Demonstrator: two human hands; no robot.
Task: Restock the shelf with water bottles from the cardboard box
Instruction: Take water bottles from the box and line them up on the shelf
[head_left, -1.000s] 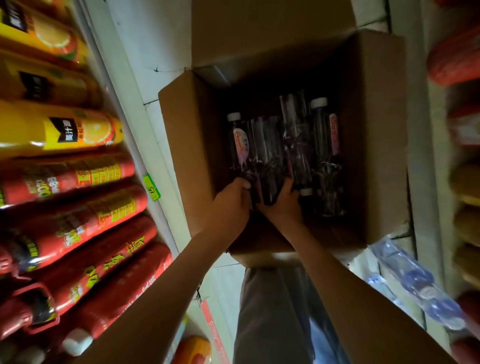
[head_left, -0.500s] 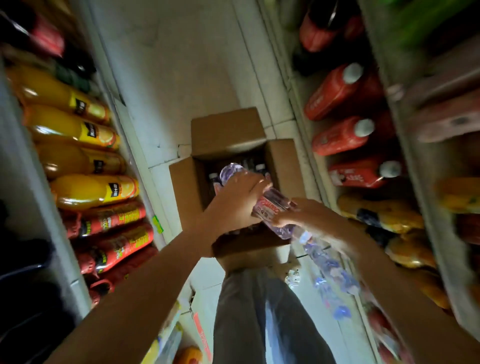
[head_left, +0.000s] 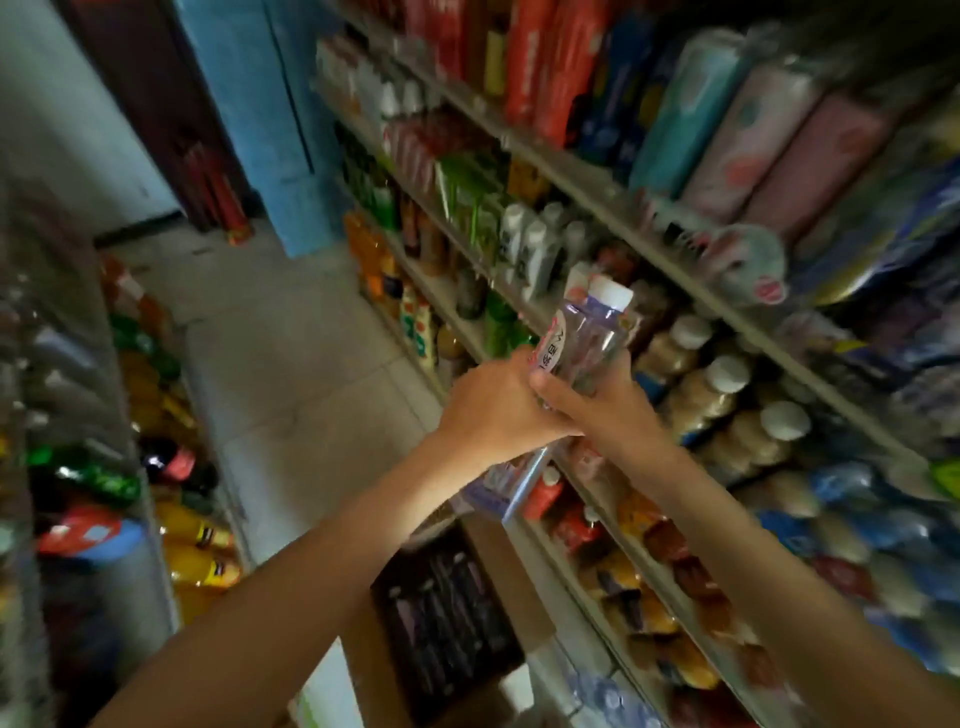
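Observation:
Both hands are raised in front of the right-hand shelf (head_left: 649, 249). My right hand (head_left: 597, 405) grips a clear water bottle (head_left: 587, 338) with a white cap and a pink-and-white label, held upright and tilted right. My left hand (head_left: 493, 410) is curled against the bottle's lower part, and below it shows the clear lower end of a bottle (head_left: 506, 483). The open cardboard box (head_left: 374, 670) stands on the floor below my arms, with several dark-looking bottles (head_left: 447, 623) lying inside.
Shelves packed with drink bottles line both sides of a narrow tiled aisle (head_left: 291, 364). White-capped bottles (head_left: 727, 395) fill the shelf level right behind the held bottle. Rolled packs sit on the top right shelf. A blue pillar (head_left: 270, 130) stands at the aisle's far end.
Both hands lifted bottles out of the box and rose to shelf height. My view swung up from the box on the floor to the right-hand shelves.

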